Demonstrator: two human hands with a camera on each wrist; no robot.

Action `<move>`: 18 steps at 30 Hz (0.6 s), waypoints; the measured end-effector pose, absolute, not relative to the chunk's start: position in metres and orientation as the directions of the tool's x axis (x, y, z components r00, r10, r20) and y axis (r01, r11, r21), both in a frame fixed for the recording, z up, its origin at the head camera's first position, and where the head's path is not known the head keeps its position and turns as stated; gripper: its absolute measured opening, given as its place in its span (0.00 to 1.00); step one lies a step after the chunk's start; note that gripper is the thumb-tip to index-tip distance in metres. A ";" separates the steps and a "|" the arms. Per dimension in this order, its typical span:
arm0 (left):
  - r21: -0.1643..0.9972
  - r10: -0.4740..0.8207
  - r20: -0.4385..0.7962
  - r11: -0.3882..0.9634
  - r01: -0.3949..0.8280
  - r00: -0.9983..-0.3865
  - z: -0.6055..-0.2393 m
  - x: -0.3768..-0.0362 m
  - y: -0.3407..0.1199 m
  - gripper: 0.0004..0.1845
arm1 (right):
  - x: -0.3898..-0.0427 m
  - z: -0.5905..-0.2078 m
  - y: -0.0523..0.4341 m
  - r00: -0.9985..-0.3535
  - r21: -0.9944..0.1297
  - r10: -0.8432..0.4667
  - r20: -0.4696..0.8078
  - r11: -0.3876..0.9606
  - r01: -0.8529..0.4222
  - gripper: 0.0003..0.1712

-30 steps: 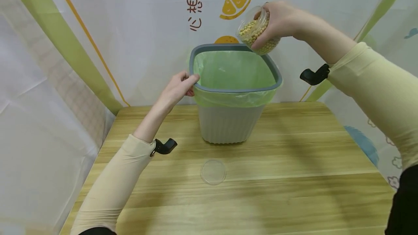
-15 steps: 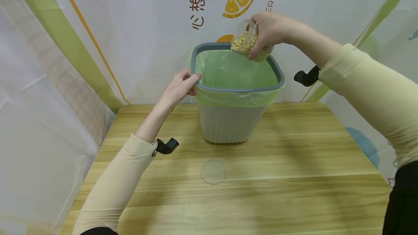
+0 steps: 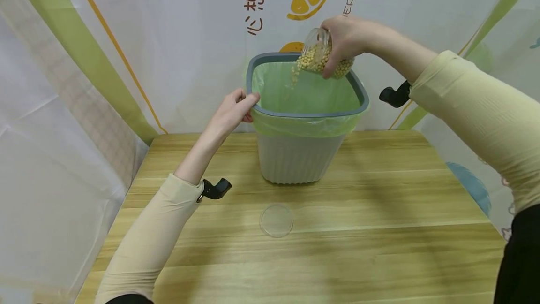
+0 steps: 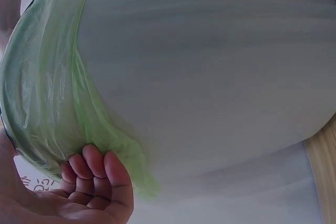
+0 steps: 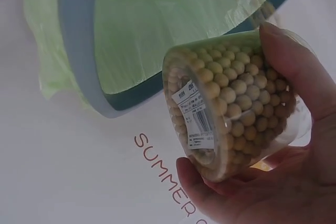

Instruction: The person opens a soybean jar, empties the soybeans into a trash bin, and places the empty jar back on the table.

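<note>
one jar of beans [image 3: 321, 55] gripped in right hand [image 3: 343, 36], left hand [image 3: 229, 114] gripping one bin [image 3: 301, 154] rim

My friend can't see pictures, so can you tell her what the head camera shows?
A right hand tips a clear jar of yellow beans so they spill into a grey bin lined with a green bag. The left hand grips the bin's rim. A round clear lid lies on the wooden table.
</note>
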State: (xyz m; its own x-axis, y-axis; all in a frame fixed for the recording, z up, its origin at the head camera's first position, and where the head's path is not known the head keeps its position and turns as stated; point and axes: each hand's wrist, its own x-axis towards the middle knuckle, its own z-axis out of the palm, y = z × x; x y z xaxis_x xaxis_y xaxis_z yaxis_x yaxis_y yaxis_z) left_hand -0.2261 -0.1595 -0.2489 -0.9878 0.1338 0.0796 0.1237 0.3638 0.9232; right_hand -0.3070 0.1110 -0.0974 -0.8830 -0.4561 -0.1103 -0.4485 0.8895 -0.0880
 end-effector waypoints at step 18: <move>0.924 0.127 0.080 0.364 0.121 -0.989 -0.250 -0.226 -0.159 0.20 | -0.306 -0.095 0.112 -0.890 -0.044 -0.433 -0.145 0.901 -0.431 0.54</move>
